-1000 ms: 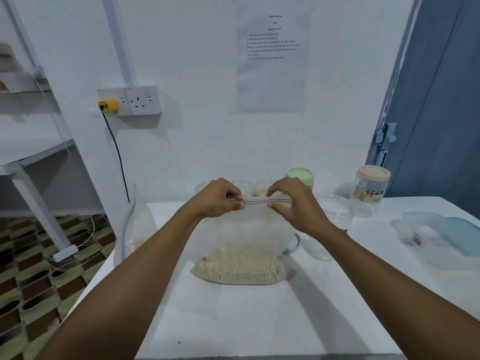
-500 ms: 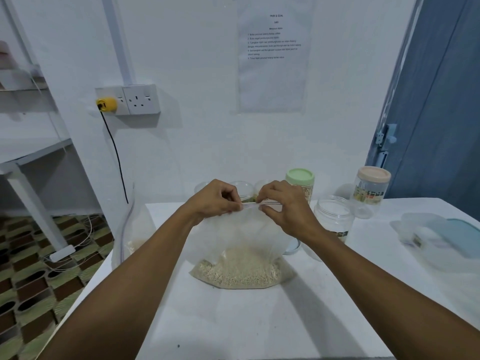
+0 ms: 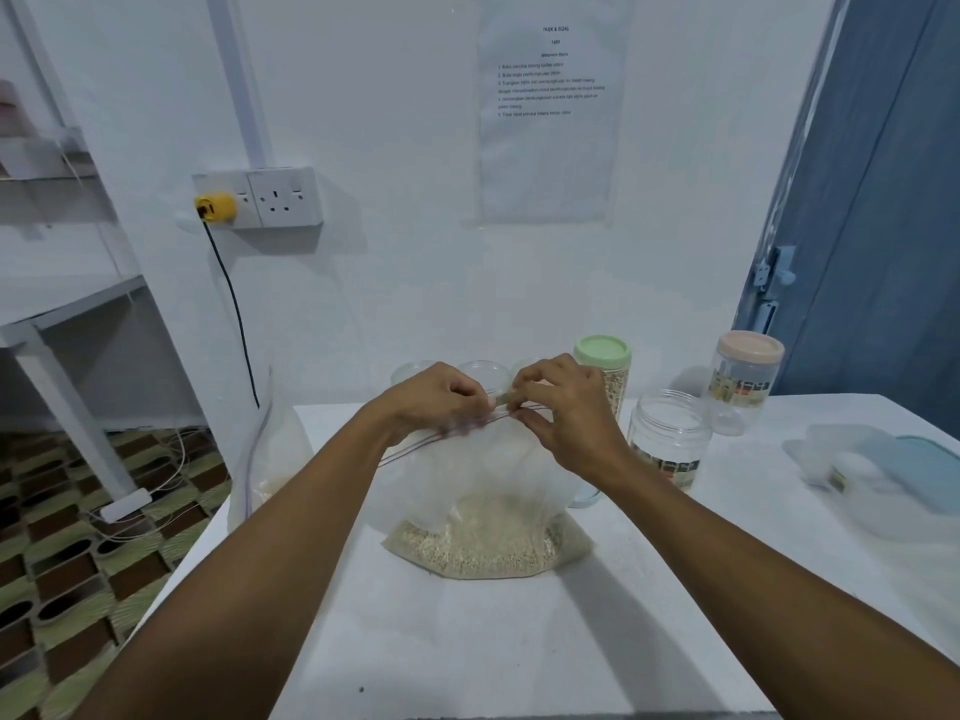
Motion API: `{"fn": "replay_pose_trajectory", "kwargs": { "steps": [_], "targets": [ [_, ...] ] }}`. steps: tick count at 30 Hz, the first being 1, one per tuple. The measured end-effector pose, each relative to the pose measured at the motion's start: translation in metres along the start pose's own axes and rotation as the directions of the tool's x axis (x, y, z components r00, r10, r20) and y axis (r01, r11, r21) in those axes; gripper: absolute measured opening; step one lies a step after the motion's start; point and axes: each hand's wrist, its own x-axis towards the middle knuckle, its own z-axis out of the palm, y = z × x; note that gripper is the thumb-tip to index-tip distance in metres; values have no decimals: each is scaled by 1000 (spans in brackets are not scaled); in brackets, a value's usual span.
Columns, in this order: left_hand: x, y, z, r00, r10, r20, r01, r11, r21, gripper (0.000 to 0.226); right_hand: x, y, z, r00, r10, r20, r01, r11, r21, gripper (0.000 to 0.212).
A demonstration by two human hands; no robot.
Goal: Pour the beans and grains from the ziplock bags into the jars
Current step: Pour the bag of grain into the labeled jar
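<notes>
A clear ziplock bag (image 3: pixel 483 480) stood mid-bench, its bottom resting on the bench (image 3: pixel 467 646) and its top lifted up. My left hand (image 3: pixel 436 402) and right hand (image 3: pixel 566 413) pinched the zip strip (image 3: pixel 467 427) close together, fingers (image 3: pixel 540 381) curled on the seal. The film looked thin, soft and slippery, likely to slump if released. I judged the stiffer zip strip the best hold. Pale grains (image 3: pixel 483 543) filled only the bottom, so the weight sat low and seemed light. Just right stood a lidless clear jar (image 3: pixel 667 439), seemingly empty. Farther back, a green-lidded jar (image 3: pixel 602 356) held pale grain. A peach-lidded jar (image 3: pixel 748 371) stood far right, contents unclear. A second bag (image 3: pixel 270 459) leaned at the bench's left edge.
</notes>
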Motion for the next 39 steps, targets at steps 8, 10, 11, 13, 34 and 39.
{"fn": "replay_pose_trajectory", "kwargs": {
  "steps": [8, 10, 11, 13, 34, 39],
  "targets": [
    [11, -9, 1, 965, 3, -261, 40, 986, 160, 29, -12, -4, -10, 987, -76, 139, 70, 996, 47, 8],
    [13, -15, -3, 932, 44, -361, 42, 973, 227, 29, -18, -3, -15, 975, -97, 198, 92, 995, 35, 9],
    [14, -17, -3, 926, 64, -372, 32, 969, 246, 27, -21, -2, -17, 972, -96, 215, 90, 995, 36, 8],
    [14, -18, 0, 931, 100, -351, 8, 956, 294, 22, -24, -1, -22, 972, -82, 219, 70, 996, 59, 4],
    [16, -19, -35, 922, 160, -352, 55, 847, 528, 24, 1, 3, -88, 909, 15, 417, -166, 930, 329, 19],
    [5, -24, -35, 939, 154, -306, -36, 932, 359, 20, -8, 16, -70, 885, 104, 454, -261, 918, 299, 12]
  ]
}}
